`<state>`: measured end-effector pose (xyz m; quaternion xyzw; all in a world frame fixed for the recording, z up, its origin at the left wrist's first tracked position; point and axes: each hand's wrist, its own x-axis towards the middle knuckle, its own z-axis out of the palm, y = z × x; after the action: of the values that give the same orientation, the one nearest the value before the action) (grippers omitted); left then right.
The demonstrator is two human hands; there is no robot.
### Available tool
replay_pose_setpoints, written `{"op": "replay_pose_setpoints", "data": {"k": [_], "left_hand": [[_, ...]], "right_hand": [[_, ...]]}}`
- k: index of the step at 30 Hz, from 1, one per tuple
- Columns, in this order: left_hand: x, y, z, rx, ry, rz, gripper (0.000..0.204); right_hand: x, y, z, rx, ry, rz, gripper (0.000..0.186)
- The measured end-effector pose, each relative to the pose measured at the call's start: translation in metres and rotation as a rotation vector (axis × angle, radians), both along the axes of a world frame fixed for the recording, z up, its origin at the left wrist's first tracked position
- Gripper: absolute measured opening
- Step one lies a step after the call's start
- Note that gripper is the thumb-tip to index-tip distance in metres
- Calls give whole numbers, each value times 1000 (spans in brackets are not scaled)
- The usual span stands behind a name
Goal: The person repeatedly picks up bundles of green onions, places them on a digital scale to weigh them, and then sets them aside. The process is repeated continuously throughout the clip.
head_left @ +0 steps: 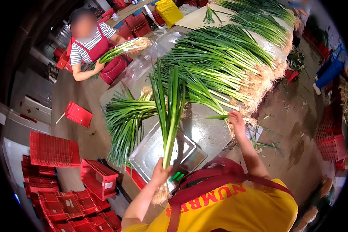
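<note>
Left hand (161, 172): closed around one bunch of green onions (168, 116), gripped low on the pale stems just above the roots. Bunch stands nearly upright, leaves fanning up over the metal tray (147, 154) of one scale, roots hanging below the fist.

Right hand (236, 117): stretched out to the right, well apart from the left. Fingers pinch a single green onion stalk (217, 116) lying crosswise at the near edge of the big heap of green onions (220, 65). That heap runs diagonally across the table (205, 131), roots toward the right edge.

Count of onion lots on the table: the held bunch, one smaller pile (125, 116) left of the tray with leaves hanging off the table edge, the big heap, and further rows at the far end; exact number there cannot be told.

Second person (91, 42), striped shirt and red apron, at the far left corner, both hands on one bagged bunch (123, 48).

Floor at left: stacks of red crates (62, 185); count not clear.
</note>
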<state>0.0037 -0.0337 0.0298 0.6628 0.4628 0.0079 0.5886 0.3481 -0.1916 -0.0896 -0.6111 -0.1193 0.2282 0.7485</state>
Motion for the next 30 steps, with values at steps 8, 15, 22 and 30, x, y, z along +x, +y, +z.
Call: {"op": "replay_pose_setpoints", "data": {"k": [8,15,22,30], "left_hand": [[-101,-65,-24,261,252,-80,40],[-125,-114,-38,239,259,20,39],[-123,-117,-38,215,241,74,39],[-116,-112,-37,211,230,94,38]], "right_hand": [[-47,97,55,131,100,442,48],[-38,118,64,-20,-149,-16,45],[-17,115,51,-170,-155,62,48],[-9,87,87,190,91,175,38]]}}
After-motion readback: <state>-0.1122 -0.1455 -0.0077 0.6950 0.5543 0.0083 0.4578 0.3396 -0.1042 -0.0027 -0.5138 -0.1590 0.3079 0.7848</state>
